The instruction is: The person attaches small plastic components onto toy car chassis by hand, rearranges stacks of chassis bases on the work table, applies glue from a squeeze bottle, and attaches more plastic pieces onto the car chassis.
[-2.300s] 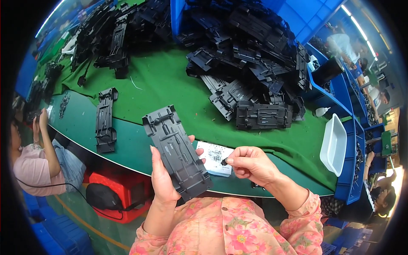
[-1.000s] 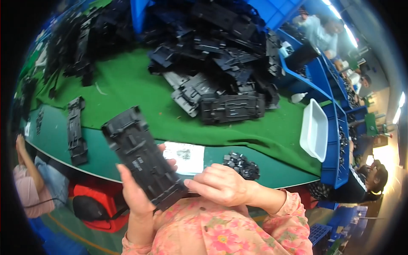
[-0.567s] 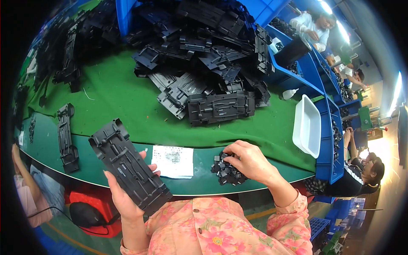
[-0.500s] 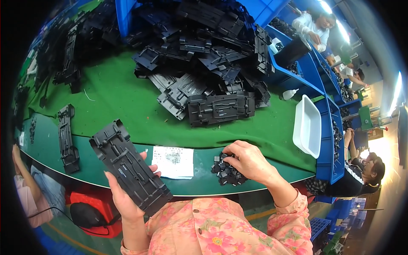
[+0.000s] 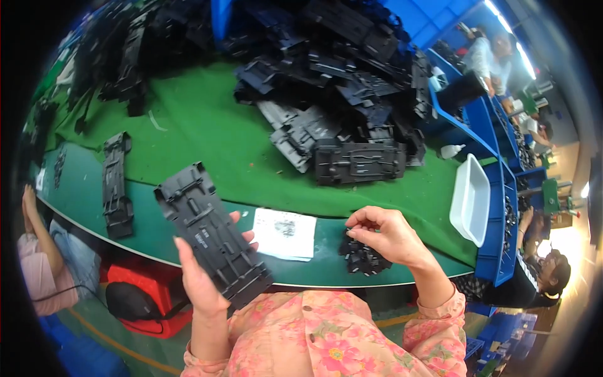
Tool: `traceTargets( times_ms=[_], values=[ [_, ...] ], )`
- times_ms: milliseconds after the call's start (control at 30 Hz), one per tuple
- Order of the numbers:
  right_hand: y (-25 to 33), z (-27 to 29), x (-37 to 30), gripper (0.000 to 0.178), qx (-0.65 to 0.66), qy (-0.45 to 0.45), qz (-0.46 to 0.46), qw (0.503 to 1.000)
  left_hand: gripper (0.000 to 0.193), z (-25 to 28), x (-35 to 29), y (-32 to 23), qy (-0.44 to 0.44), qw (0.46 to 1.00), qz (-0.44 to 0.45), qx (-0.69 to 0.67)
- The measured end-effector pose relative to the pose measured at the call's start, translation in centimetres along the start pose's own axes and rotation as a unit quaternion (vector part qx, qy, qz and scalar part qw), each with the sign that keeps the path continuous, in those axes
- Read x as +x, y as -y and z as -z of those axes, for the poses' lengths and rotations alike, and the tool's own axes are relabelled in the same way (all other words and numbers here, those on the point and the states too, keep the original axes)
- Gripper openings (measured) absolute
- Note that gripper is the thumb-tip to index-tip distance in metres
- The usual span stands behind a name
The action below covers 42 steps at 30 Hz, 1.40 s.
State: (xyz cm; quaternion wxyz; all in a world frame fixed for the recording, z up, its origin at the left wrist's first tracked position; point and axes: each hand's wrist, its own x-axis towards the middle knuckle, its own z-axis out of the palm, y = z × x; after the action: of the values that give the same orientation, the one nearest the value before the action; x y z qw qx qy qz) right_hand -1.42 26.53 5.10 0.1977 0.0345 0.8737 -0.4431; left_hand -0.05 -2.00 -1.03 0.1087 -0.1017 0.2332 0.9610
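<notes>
A long black plastic chassis plate (image 5: pixel 217 242) is tilted across my left hand (image 5: pixel 204 286), which grips it by its sides, with the thumb on the near edge and the fingertips showing beyond. Over a heap of small black plastic pieces (image 5: pixel 364 259) hovers my right hand (image 5: pixel 389 235), thumb and index finger pinched together. Whatever sits between those fingertips is too small to tell. A white paper sheet (image 5: pixel 286 234) with dark marks lies on the table between my two hands.
A big pile of black plates (image 5: pixel 358 160) covers the green cloth (image 5: pixel 195 125) ahead. One more plate (image 5: pixel 116 185) lies at left. A white tray (image 5: pixel 471 201), a small white bottle (image 5: pixel 451 151) and blue bins (image 5: pixel 499 220) stand at right. Other people sit along both sides.
The whole view has shifted, so the table things appear further right. My right hand has lifted slightly off the heap, fingers still pinched; my left hand keeps the chassis plate.
</notes>
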Motion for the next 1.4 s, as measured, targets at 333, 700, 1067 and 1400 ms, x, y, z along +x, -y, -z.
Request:
traceTargets(
  times_ms=[333,700,1067,1400],
  values=[
    [2.5,-2.5,2.5,0.009,-0.033,0.041,0.079,0.995,0.075,1.3,0.0,-0.9,0.016,0.999,-0.007,-0.042],
    [2.1,-7.1,6.2,0.011,-0.199,0.008,0.26,0.945,0.075,1.2,0.0,-1.2,0.018,0.999,-0.006,-0.031],
    [1.4,-6.7,5.3,0.015,-0.247,-0.004,0.396,0.885,0.074,0.8,0.1,-1.2,-0.011,1.0,0.001,-0.026],
    [3.5,-5.2,3.8,0.014,0.356,0.137,-0.119,0.917,0.069,-1.0,1.0,-1.0,-0.017,0.999,-0.009,0.026]
  ],
)
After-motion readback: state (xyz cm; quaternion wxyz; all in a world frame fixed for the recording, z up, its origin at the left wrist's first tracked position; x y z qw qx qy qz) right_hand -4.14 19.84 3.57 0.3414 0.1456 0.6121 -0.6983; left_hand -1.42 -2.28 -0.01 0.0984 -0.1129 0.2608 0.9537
